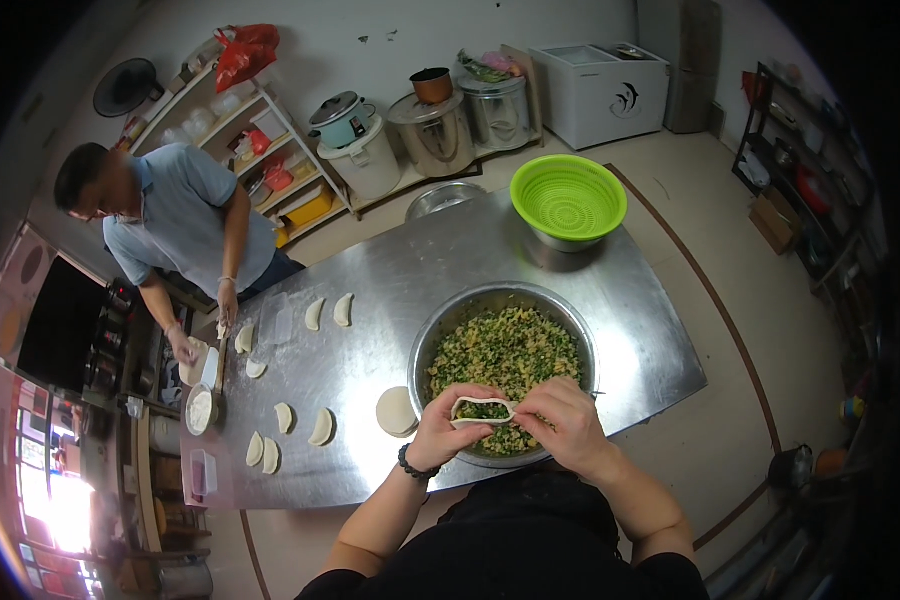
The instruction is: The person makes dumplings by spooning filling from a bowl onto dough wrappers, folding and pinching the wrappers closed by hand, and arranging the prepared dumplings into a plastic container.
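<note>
Above the near rim of a large steel bowl [415, 358] of chopped green and yellow filling [506, 341], my left hand [450, 429] cups a dough wrapper [482, 421] folded around green filling. The wrapper's middle gapes upward. My right hand [562, 420] pinches its right end between thumb and fingers. A stack of round dough wrappers [396, 412] lies left of the bowl, partly behind it. Several folded dumplings [321, 427] are spread over the left half of the steel table [360, 255].
At the table's left end a co-worker [187, 202] handles dough [193, 363] beside a bowl of flour [200, 409]. A green plastic colander [568, 198] sits in a bowl at the far right. A clear plastic container [204, 472] stands at the near left corner.
</note>
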{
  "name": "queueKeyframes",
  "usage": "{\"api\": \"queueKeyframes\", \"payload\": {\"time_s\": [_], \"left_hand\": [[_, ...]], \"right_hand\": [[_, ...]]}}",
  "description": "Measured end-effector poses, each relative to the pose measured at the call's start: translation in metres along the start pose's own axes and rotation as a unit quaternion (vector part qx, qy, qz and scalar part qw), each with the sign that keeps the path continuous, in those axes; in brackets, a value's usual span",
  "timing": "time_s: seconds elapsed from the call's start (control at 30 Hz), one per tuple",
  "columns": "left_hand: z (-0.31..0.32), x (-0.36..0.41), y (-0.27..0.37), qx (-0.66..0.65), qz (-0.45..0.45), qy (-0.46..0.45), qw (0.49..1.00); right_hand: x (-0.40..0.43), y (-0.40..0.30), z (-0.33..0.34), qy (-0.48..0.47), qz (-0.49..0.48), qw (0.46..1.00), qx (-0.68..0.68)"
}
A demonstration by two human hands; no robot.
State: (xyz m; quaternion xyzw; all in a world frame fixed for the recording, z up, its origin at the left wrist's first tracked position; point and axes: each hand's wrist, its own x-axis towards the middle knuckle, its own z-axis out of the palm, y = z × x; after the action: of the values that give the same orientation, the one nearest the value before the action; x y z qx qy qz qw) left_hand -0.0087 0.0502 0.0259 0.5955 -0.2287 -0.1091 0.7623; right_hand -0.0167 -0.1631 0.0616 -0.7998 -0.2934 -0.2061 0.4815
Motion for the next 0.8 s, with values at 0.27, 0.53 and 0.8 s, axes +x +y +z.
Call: {"api": "queueKeyframes", "payload": {"time_s": [0.27,0.53,0.8], "left_hand": [[-0.004,-0.004,0.001,0.020,0.004,-0.001,1.000],[0.004,-0.003,0.004,0.019,0.012,-0.016,1.000],[0.004,-0.004,0.011,0.144,0.004,-0.026,0.989]], "right_hand": [[0.000,-0.008,0.004,0.021,0.041,0.998,0.050],[-0.004,-0.002,0.010,0.019,0.031,0.999,0.025],[0.004,-0.007,0.005,0.002,0.017,0.999,0.035]]}}
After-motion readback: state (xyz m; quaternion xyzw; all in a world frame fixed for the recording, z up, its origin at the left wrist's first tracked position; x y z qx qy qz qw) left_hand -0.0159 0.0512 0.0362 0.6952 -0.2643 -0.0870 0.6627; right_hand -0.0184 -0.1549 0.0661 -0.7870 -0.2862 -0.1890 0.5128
